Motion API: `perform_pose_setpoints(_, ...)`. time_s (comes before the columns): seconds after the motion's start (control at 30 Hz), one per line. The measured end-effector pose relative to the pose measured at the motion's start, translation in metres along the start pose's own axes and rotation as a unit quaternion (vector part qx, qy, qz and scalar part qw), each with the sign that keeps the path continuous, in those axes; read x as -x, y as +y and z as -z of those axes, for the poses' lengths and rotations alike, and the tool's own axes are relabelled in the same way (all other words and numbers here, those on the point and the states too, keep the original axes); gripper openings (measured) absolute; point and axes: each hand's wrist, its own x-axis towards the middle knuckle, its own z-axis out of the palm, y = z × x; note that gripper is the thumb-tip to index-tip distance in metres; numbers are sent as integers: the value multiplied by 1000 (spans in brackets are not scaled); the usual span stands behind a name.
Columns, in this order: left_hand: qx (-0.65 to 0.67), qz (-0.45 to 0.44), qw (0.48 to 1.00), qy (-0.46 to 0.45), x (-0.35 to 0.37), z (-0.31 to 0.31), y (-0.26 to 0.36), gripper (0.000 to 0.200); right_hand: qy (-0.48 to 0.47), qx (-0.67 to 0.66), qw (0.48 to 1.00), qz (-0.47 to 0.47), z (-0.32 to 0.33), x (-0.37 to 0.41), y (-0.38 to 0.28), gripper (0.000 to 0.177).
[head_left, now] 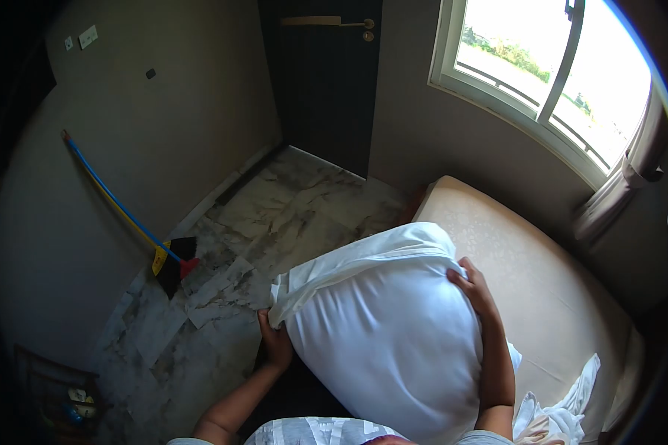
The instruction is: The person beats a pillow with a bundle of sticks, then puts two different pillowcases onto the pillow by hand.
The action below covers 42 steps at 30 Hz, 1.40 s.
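A plump white pillow [386, 326] lies tilted in front of my body. Over its far end is a looser white pillowcase [349, 271], its folded edge running across the pillow. My left hand [276, 341] pinches the cloth at the pillowcase's left corner. At the upper right of the pillow, my right hand [473, 285] grips the pillowcase edge with thumb on top; the other fingertips are partly hidden behind the cloth.
A bed with a beige mattress [527, 259] stands at right, with crumpled white cloth [564, 411] on its near end. A broom [174, 259] and a yellow-handled dustpan [159, 259] lean against the left wall. A dark door [323, 89] and a window [527, 67] are beyond.
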Motion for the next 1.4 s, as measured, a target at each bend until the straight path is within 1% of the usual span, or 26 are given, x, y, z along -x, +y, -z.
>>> perform_pose_setpoints(0.13, 147, -35, 982, -113, -17, -86, 45, 23, 127, -68, 988, -61, 87, 70, 6, 32)
perform_pose_setpoints(0.17, 195, -49, 967, -159, -17, -108, 52, 25, 154, -151, 974, -73, 103, 90, 9, 30)
perform_pose_setpoints(0.23, 266, -38, 939, -214, -13, -152, 90, 21, 147, -203, 966, -67, 152, 125, 50, 23)
perform_pose_setpoints(0.27, 290, 31, 926, -240, -9, -168, 101, 13, 159, -218, 960, -77, 161, 139, 51, 23)
perform_pose_setpoints(0.37, 236, -62, 939, -243, -6, -219, 106, 12, 185, -193, 957, -108, 185, 160, 82, 22)
perform_pose_setpoints(0.5, -27, -250, 938, -237, -16, -251, 43, 25, 195, -143, 959, -146, 184, 136, 159, 22)
perform_pose_setpoints(0.53, -65, -252, 941, -217, -18, -256, 17, 28, 176, -111, 964, -166, 181, 124, 184, 22)
perform_pose_setpoints(0.57, -119, -239, 943, -199, -19, -257, -17, 27, 156, -79, 967, -184, 177, 111, 204, 22)
perform_pose_setpoints(0.63, -96, 6, 969, -229, -10, -261, -100, 25, 178, 189, 945, -201, 154, 81, 224, 22)
perform_pose_setpoints(0.67, -80, 95, 963, -239, -2, -264, -139, 24, 173, 341, 871, -310, 127, 69, 164, 24)
perform_pose_setpoints(0.7, -62, 182, 950, -247, -1, -267, -160, 24, 180, 486, 812, -269, 113, 53, 159, 26)
perform_pose_setpoints(0.73, -79, 156, 951, -257, 3, -263, -142, 23, 278, 519, 798, -128, 98, 47, 136, 26)
perform_pose_setpoints(0.77, -23, 172, 955, -239, 3, -266, -136, 23, 365, 536, 761, 17, 80, 47, 103, 26)
perform_pose_setpoints(0.8, 32, 190, 956, -221, 1, -271, -132, 22, 365, 491, 787, 79, 60, 47, 67, 28)
perform_pose_setpoints(0.83, 84, 209, 953, -203, 2, -272, -127, 22, 332, 440, 832, 69, 29, 51, 39, 28)
perform_pose_setpoints(0.87, 134, 223, 948, -183, 2, -274, -119, 18, 250, 352, 897, 97, -6, 59, 20, 33)
perform_pose_setpoints(0.9, 127, 212, 950, -192, 3, -276, -111, 18, 204, 419, 877, 120, -48, 67, 12, 40)
perform_pose_setpoints(0.97, 119, 186, 951, -217, 3, -281, -96, 17, 167, 454, 865, 132, -99, 74, 1, 38)
perform_pose_setpoints(1.0, 116, 157, 960, -202, 3, -284, -90, 14, 183, 495, 838, 139, -101, 69, 12, 38)
perform_pose_setpoints(1.07, 113, 187, 952, -214, -5, -285, -86, 12, 217, 569, 779, 152, -107, 49, 48, 38)
perform_pose_setpoints(1.1, 112, 200, 948, -219, -12, -287, -83, 11, 221, 544, 795, 154, -100, 42, 48, 33)
perform_pose_setpoints(1.17, 19, 104, 974, -202, -27, -289, -70, 12, 104, 468, 875, 65, -72, 37, 37, 35)
perform_pose_setpoints(1.2, -28, 58, 979, -191, -32, -288, -59, 13, 142, 449, 875, 112, -51, 37, 34, 33)
perform_pose_setpoints(1.23, -42, 0, 979, -199, -38, -289, -45, 14, 153, 382, 908, 78, -31, 38, 19, 33)
perform_pose_setpoints(1.37, -116, -252, 939, -202, -61, -297, 12, 20, 168, 312, 934, 55, 25, 48, -12, 32)
perform_pose_setpoints(1.4, -139, -320, 917, -195, -65, -300, 21, 22, 181, 295, 938, 28, 36, 50, -16, 41)
